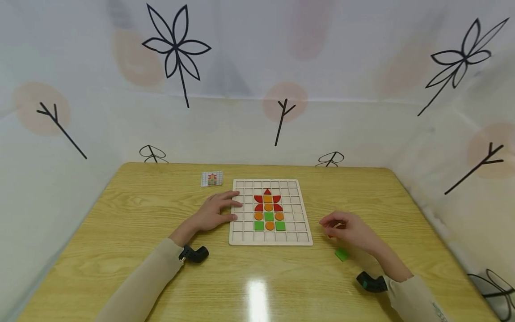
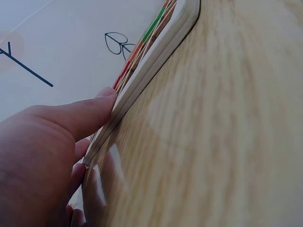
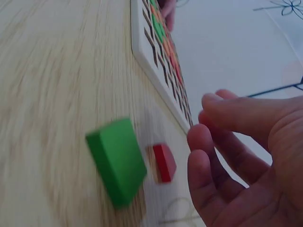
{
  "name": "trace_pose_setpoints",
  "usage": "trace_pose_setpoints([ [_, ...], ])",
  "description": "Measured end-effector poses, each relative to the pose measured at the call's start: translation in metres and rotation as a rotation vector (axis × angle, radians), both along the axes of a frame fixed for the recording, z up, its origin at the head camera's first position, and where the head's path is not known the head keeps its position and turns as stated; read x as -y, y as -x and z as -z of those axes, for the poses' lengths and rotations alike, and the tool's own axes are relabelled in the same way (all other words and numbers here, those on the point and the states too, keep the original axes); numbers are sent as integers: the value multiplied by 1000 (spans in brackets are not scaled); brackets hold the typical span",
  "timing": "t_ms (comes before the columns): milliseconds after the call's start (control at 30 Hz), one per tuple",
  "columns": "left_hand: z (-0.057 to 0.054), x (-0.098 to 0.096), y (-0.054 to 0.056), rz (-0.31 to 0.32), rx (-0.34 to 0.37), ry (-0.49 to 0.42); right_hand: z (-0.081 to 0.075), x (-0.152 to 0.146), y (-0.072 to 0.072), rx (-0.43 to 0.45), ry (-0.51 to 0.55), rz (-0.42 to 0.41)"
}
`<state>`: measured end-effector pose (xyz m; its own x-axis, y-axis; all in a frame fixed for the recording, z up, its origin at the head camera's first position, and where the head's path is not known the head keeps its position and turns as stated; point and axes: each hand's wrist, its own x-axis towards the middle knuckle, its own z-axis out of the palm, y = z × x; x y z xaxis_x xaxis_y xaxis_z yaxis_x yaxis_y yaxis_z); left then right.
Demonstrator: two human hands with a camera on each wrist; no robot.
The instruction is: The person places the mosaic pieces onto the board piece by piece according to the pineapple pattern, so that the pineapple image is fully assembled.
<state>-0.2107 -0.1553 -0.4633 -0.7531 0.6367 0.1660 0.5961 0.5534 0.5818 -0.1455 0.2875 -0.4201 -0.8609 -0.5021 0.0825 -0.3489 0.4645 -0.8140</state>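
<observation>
A white gridded board (image 1: 245, 226) lies on the table, bearing a figure of red, orange and green pieces. Its top is a red triangle (image 1: 267, 192); lower down are orange discs (image 1: 270, 226) and green squares (image 1: 280, 226). My left hand (image 1: 211, 212) rests on the board's left edge with fingers extended; in the left wrist view the thumb (image 2: 90, 113) touches the rim. Right of the board, my right hand (image 1: 349, 230) hovers with loosely bent fingers, nothing visible between them. Under it lie a loose green square (image 3: 120, 161) and a small red piece (image 3: 164, 163), partly hidden in the head view.
A small pattern card (image 1: 205, 180) showing a similar coloured figure lies beyond the board's upper left corner. The wooden table (image 1: 161, 192) is backed by a pale patterned cloth (image 1: 241, 125). Each wrist wears a black camera (image 1: 195, 254).
</observation>
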Motion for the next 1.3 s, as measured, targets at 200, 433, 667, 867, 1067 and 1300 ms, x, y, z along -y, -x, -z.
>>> trace_pose_setpoints([
  [200, 1, 0, 0, 3, -16, -8, 3, -20, -7, -36, 16, -111],
  [433, 1, 0, -1, 5, -21, -19, 5, -29, -12, 26, -9, -211],
  [667, 2, 0, 0, -1, 1, -5, 5, -35, -10, 41, -27, -340],
  [867, 3, 1, 2, -10, 21, 0, 6, -35, -7, 17, -26, -395],
  [1067, 3, 0, 2, -11, 18, -5, 5, -33, -7, 87, -35, -345],
  [1300, 1, 0, 1, -11, 19, -5, 1, -28, -7, 40, -76, -304],
])
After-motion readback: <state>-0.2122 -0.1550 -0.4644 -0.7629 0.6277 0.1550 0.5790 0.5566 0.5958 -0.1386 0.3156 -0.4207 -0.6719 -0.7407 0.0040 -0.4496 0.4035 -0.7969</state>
